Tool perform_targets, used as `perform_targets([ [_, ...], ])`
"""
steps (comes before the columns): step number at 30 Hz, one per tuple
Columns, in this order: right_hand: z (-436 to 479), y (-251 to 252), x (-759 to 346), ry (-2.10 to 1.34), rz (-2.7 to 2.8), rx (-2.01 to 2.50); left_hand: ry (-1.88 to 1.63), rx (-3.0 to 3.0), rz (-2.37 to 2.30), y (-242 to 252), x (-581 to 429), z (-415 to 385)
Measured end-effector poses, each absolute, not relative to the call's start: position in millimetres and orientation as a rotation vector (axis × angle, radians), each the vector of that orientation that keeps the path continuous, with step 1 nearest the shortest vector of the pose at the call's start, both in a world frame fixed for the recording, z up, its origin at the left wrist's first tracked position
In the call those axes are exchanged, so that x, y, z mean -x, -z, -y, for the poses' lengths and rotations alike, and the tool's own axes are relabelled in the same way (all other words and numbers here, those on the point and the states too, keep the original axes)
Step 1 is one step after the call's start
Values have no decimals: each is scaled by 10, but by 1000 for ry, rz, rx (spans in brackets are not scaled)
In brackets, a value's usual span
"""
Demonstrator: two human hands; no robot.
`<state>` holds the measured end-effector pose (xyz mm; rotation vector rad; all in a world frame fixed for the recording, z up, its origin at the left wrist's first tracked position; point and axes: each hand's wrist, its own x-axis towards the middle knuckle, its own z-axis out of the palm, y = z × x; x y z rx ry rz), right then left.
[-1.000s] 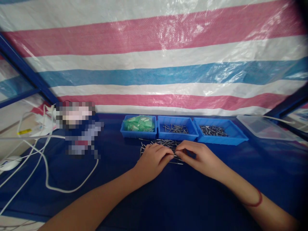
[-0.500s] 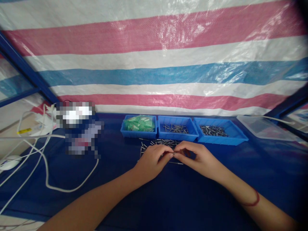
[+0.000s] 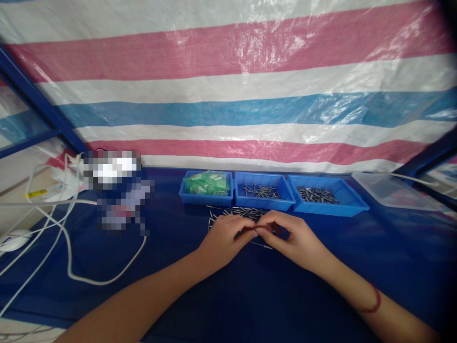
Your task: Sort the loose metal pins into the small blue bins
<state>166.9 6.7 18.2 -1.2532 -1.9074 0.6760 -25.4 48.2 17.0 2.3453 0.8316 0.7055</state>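
My left hand and my right hand meet in the middle of the blue table, thumb and forefinger of each pinched together. Whatever lies between the fingertips is tiny and mostly hidden, so its kind cannot be made out. Behind the fingers spreads a loose pile of thin metal pins, possibly rivets, partly covered by the hands. One long pin lies just below the fingertips on the tabletop.
Along the back stand three blue bins: one with green plastic packets, one with scattered pins, one with darker short pins. A clear plastic lid lies right. White cables and a mouse are left.
Both hands stay almost in place, still pinched together. The right fingertips have shifted slightly left, and the long pin below the fingers is tilted a little more.
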Motion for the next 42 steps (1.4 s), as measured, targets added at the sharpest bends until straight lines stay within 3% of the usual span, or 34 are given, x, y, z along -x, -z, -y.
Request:
perform_targets([
  [8,-77,-194,-1665,-813,1798,1304,-938,-1949,-946,-189,245,-445],
  [15,-76,-183,-1615,-963,1769,1287,-937,-1678,-903,-170,225,-460],
  [42,-71,-141,-1568,-906,1784,1202,-992,-1819,-918,-246,229,-426],
])
